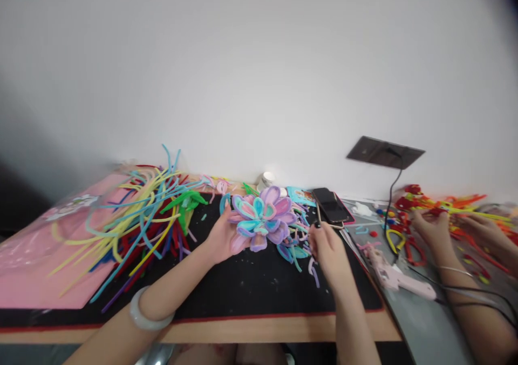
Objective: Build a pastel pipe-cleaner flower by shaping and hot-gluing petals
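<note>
My left hand (219, 239) is closed on the left edge of a flower made of pipe cleaners (265, 217), with lilac, pink and turquoise looped petals. The flower is held up over the black mat (251, 295), its front towards me. To the right, my right hand (328, 247) is closed around a thin stick-like tool (318, 209) that points upward; its kind is unclear. Between the flower and my right hand lie loose purple and turquoise pipe cleaner pieces (298, 246), partly hidden by the petals.
Many coloured pipe cleaners (149, 214) spread over a pink sheet (36, 278) on the left. A phone (332, 205) lies behind my right hand. On the right are a pink glue gun (400, 281), pliers (394, 241) and another person's hands (435, 230) at red pieces.
</note>
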The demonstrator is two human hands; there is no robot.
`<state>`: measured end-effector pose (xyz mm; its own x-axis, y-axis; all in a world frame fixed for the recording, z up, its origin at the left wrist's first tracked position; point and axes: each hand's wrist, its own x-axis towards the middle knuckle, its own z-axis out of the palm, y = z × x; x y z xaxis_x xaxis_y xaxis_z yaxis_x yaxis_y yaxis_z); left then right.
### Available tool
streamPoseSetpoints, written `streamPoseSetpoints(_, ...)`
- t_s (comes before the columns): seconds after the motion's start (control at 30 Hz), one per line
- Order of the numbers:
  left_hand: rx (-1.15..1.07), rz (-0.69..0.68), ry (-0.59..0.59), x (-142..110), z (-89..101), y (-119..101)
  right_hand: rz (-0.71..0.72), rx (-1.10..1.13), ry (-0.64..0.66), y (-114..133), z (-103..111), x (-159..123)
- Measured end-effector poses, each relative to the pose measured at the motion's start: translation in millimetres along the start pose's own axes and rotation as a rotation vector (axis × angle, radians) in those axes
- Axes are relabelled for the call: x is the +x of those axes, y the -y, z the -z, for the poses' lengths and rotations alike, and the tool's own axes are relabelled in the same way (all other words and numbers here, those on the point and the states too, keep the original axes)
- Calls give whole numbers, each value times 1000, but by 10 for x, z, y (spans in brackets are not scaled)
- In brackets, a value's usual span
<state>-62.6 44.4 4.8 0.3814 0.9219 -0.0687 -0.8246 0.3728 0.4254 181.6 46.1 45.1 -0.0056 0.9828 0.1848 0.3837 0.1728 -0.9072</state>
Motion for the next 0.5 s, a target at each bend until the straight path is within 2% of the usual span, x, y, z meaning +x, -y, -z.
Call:
streamPoseSetpoints(0.1,124,16,-88,-13,1,16,23,21,150,-46,-134,11)
streamPoseSetpoints(0.2,209,38,-154,-24,17,38,94,-20,224,40,-221,31)
streamPoseSetpoints(0.37,248,45,-154,-57,-1,72,237,-111,280,122,-227,47)
streamPoseSetpoints(0.5,255,41,-149,-79,-32,83,231,25,275,46,-263,-2)
